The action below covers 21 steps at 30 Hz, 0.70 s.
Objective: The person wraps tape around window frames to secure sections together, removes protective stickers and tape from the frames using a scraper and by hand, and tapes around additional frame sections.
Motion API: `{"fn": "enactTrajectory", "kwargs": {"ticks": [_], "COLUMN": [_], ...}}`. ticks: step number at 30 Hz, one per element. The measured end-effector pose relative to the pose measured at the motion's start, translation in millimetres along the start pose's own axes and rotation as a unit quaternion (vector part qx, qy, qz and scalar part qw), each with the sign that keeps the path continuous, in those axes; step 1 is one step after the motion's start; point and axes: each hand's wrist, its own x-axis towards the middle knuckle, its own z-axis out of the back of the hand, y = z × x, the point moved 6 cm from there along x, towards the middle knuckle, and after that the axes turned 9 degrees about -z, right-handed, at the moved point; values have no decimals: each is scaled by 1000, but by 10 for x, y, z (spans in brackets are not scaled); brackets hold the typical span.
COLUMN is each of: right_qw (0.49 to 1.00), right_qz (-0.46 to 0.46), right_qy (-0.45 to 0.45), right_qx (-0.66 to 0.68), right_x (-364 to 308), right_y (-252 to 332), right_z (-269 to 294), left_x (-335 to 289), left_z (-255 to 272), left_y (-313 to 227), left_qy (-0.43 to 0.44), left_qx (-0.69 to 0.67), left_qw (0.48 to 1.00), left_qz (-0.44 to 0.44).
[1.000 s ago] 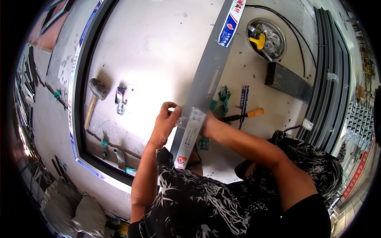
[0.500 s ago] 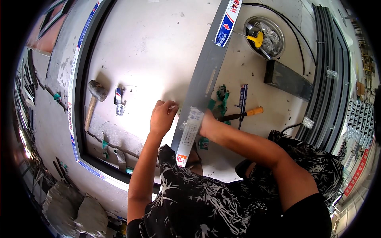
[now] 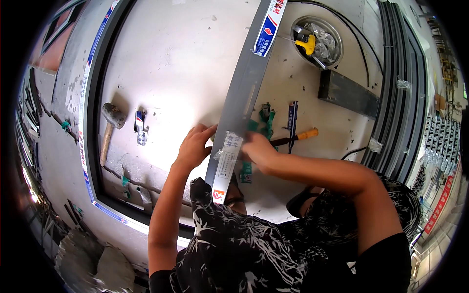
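A long grey metal profile (image 3: 236, 105) runs from the top of the view down to my lap. Clear tape (image 3: 229, 144) and a white printed film strip (image 3: 224, 171) cover its near part. My left hand (image 3: 194, 147) is at the profile's left edge, index finger and thumb closed on it. Against the right edge is my right hand (image 3: 260, 150), its fingers bunched; their tips are partly hidden and blurred. Just beyond the right hand lie crumpled green strips (image 3: 266, 119) and a tool with an orange handle (image 3: 307, 134).
On the left, a dark frame (image 3: 93, 132) surrounds a mallet (image 3: 113, 116) and a scrap of film (image 3: 140, 128). A metal bowl (image 3: 339, 45) holding a yellow-handled tool (image 3: 305, 45) stands at far right, near a dark block (image 3: 348, 93). Stacked profiles (image 3: 393, 97) line the right side.
My right hand has drawn back slightly along the profile's right edge, with its elbow further out. My left index finger has straightened onto the left edge. The whole view has shifted slightly.
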Motion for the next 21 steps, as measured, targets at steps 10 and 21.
{"fn": "enactTrajectory", "kwargs": {"ticks": [10, 21], "right_qw": [953, 964], "right_qz": [169, 145], "right_qy": [25, 34], "right_qx": [-251, -219], "right_x": [-194, -242], "right_y": [150, 167], "right_z": [-31, -75], "left_x": [-149, -76], "left_z": [-81, -329], "left_y": [14, 161], "left_qy": [-215, -268], "left_qx": [54, -746], "left_qw": [975, 597], "left_qz": [-29, 122]}}
